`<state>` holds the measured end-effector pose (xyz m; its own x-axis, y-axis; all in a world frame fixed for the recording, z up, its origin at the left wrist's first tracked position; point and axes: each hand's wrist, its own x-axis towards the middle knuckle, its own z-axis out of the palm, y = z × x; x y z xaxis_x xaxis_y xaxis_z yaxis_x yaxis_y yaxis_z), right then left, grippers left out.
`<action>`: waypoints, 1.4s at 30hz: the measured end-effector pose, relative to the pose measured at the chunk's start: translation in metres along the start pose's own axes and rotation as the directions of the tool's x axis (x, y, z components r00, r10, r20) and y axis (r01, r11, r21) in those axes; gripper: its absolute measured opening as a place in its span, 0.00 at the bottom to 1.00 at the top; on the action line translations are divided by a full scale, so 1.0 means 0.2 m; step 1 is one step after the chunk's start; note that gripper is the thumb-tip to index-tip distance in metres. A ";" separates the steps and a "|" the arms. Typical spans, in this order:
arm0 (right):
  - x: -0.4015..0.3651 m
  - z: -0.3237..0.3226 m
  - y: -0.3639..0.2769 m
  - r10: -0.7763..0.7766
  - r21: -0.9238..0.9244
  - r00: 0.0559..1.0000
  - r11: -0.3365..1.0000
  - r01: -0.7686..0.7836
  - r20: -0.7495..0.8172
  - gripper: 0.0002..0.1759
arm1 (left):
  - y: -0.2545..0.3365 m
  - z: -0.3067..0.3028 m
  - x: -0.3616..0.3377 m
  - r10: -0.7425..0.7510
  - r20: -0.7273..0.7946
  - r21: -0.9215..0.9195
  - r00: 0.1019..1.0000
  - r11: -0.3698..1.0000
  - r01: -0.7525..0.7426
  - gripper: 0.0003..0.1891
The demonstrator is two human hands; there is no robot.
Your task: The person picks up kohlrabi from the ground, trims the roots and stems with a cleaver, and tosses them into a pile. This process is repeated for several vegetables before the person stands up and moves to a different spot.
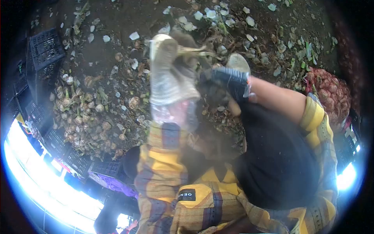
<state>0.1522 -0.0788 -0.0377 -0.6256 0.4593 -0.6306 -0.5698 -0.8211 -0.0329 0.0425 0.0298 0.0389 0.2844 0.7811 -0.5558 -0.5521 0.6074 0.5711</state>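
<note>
My left hand (171, 72), in a whitish knitted glove, is closed in front of my body. A dry garlic stalk (194, 50) sticks out from its fingers towards the right; the bulb end cannot be made out in the blur. My right hand (230, 82), in a dark glove, is curled close beside the stalk. Its fingers are blurred, and what they hold is hidden. A pile of garlic bulbs (80, 121) with cut stems lies on the ground to the left. My pale shoe (238, 62) shows just beyond the right hand.
Black plastic crates (46, 48) stand at the left, with more behind the pile. A red mesh sack (329, 93) full of bulbs sits at the right. White skins and stem scraps (210, 15) litter the dirt floor. Another person's hand (133, 224) shows at the bottom left.
</note>
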 end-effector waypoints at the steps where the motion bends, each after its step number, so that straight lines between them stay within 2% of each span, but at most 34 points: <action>1: -0.07 0.06 -0.08 -0.062 -0.185 0.985 0.982 0.032 -0.160 0.18 | 0.04 -0.04 0.02 -0.008 -0.020 0.020 1.000 1.000 0.008 0.15; 2: -0.13 0.09 -0.14 -0.090 -0.030 0.952 0.996 0.085 -0.293 0.19 | 0.10 -0.13 0.05 -0.086 -0.073 0.035 0.994 0.995 0.089 0.14; 3: -0.13 -0.04 -0.13 -0.202 -0.112 0.938 0.978 0.177 -0.283 0.18 | 0.19 -0.22 0.06 -0.012 -0.091 0.151 0.996 0.988 0.025 0.14; 4: -0.12 -0.08 -0.14 -0.286 -0.153 0.848 0.958 0.243 -0.446 0.19 | 0.34 -0.38 0.09 -0.040 -0.240 0.115 0.970 0.991 0.069 0.14; 5: -0.18 -0.14 -0.18 -0.390 -0.193 0.798 0.921 0.339 -0.459 0.16 | 0.51 -0.51 0.12 0.015 -0.279 0.163 0.960 0.986 0.032 0.13; 6: -0.20 -0.28 -0.19 -0.381 -0.227 0.796 0.924 0.309 -0.470 0.15 | 0.75 -0.64 0.11 0.125 -0.287 0.264 0.950 0.963 -0.047 0.13; 7: -0.23 -0.27 -0.19 -0.457 -0.343 0.674 0.888 0.307 -0.581 0.16 | 1.02 -0.75 0.08 0.265 -0.265 0.417 0.927 0.899 -0.138 0.12; 8: -0.24 -0.27 -0.20 -0.474 -0.450 0.603 0.869 0.205 -0.641 0.17 | 1.27 -0.85 0.04 0.418 -0.206 0.605 0.885 0.765 -0.221 0.12; 9: -0.25 -0.26 -0.21 -0.500 -0.541 0.530 0.836 0.090 -0.685 0.19 | 1.49 -0.93 -0.03 0.558 -0.120 0.783 0.821 0.562 -0.268 0.11; 11: -0.24 -0.19 -0.23 -0.503 -0.731 0.562 0.610 -0.306 -0.656 0.23 | 1.62 -0.89 -0.13 0.724 -0.034 0.984 0.689 0.147 -0.105 0.13; 12: -0.15 -0.31 -0.16 -0.676 -0.887 0.576 0.321 -0.331 -0.460 0.26 | 1.51 -0.82 -0.14 0.744 -0.122 0.965 0.657 0.244 -0.097 0.14; 13: -0.13 -0.26 -0.16 -0.655 -0.891 0.645 0.097 -0.443 -0.392 0.30 | 1.41 -0.75 -0.14 0.757 -0.208 0.936 0.619 0.339 -0.100 0.14; 14: -0.11 -0.22 -0.15 -0.628 -0.899 0.680 0.074 -0.432 -0.379 0.32 | 1.16 -0.64 -0.10 0.637 -0.430 0.701 0.640 0.682 -0.208 0.14; 15: -0.10 -0.20 -0.15 -0.598 -0.907 0.715 0.049 -0.419 -0.363 0.33 | 0.95 -0.59 -0.08 0.499 -0.439 0.644 0.747 0.754 -0.125 0.16; 16: -0.10 -0.20 -0.14 -0.591 -0.907 0.712 0.086 -0.412 -0.380 0.33 | 0.70 -0.52 -0.08 0.348 -0.397 0.703 0.849 0.710 0.037 0.18; 18: -0.09 -0.23 -0.13 -0.579 -0.901 0.700 0.163 -0.403 -0.418 0.32 | 0.26 -0.38 -0.10 0.031 -0.311 0.869 0.950 0.415 0.271 0.23; 19: -0.11 -0.25 -0.12 -0.594 -0.892 0.679 0.162 -0.423 -0.430 0.33 | 0.07 -0.44 -0.13 -0.121 -0.165 0.886 0.979 0.419 0.201 0.27; 20: -0.13 -0.27 -0.11 -0.610 -0.881 0.656 0.165 -0.444 -0.445 0.33 | -0.07 -0.36 -0.13 -0.289 -0.159 0.898 0.944 0.355 0.260 0.28; 21: -0.14 -0.29 -0.11 -0.626 -0.870 0.632 0.166 -0.464 -0.457 0.33 | -0.26 -0.44 -0.10 -0.266 -0.007 0.964 0.964 0.254 0.077 0.29; 22: -0.16 -0.31 -0.11 -0.565 -0.859 0.656 0.232 -0.456 -0.501 0.35 | -0.36 -0.40 -0.10 -0.239 0.014 0.974 0.971 0.221 0.041 0.32; 23: -0.17 -0.34 -0.10 -0.600 -0.865 0.635 0.233 -0.444 -0.487 0.36 | -0.47 -0.42 -0.06 -0.164 0.100 0.988 0.981 0.129 -0.079 0.34; 25: -0.18 -0.42 -0.04 -0.658 -0.878 0.597 0.234 -0.418 -0.460 0.37 | -0.59 -0.40 -0.09 -0.222 -0.019 0.997 0.975 0.070 0.036 0.37; 26: -0.22 -0.35 -0.06 -0.655 -0.872 0.624 0.113 -0.476 -0.425 0.30 | -0.62 -0.38 -0.11 -0.179 -0.051 0.999 0.982 -0.011 0.050 0.38; 29: -0.21 -0.42 -0.03 -0.654 -0.876 0.612 0.177 -0.449 -0.446 0.38 | -0.67 -0.33 -0.13 -0.066 -0.090 0.972 0.994 -0.223 0.073 0.40; 31: -0.24 -0.40 -0.05 -0.589 -0.865 0.639 0.265 -0.426 -0.495 0.38 | -0.68 -0.31 -0.13 -0.038 -0.090 0.942 0.995 -0.327 0.073 0.41; 32: -0.26 -0.38 -0.07 -0.552 -0.856 0.655 0.310 -0.414 -0.516 0.38 | -0.69 -0.32 -0.12 -0.038 -0.118 0.941 0.992 -0.323 0.100 0.38; 35: -0.25 -0.37 -0.06 -0.578 -0.878 0.661 0.287 -0.383 -0.478 0.37 | -0.73 -0.39 -0.12 0.044 0.129 0.933 0.991 -0.344 -0.106 0.35; 36: -0.23 -0.36 -0.06 -0.613 -0.888 0.645 0.261 -0.379 -0.456 0.37 | -0.72 -0.43 -0.09 -0.042 0.186 0.934 0.982 -0.303 -0.190 0.34; 39: -0.24 -0.35 -0.04 -0.710 -0.902 0.580 0.189 -0.388 -0.399 0.35 | -0.62 -0.33 -0.12 -0.212 -0.142 0.987 0.967 -0.110 0.120 0.37; 40: -0.24 -0.36 -0.03 -0.722 -0.907 0.568 0.208 -0.366 -0.395 0.35 | -0.60 -0.35 -0.14 -0.131 -0.028 0.988 0.991 0.145 0.047 0.36; 41: -0.25 -0.33 -0.03 -0.715 -0.914 0.579 0.228 -0.336 -0.392 0.34 | -0.56 -0.33 -0.13 -0.098 -0.074 0.958 0.992 0.269 0.098 0.39; 42: -0.26 -0.28 -0.04 -0.710 -0.921 0.592 0.243 -0.303 -0.382 0.34 | -0.48 -0.32 -0.12 -0.125 -0.086 0.914 0.988 0.385 0.129 0.41</action>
<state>0.2196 -0.1161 -0.0479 0.2378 0.7253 -0.6461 0.5424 -0.6509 -0.5312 0.0391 -0.0572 -0.0414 0.2828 0.6834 -0.6731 0.5404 0.4662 0.7004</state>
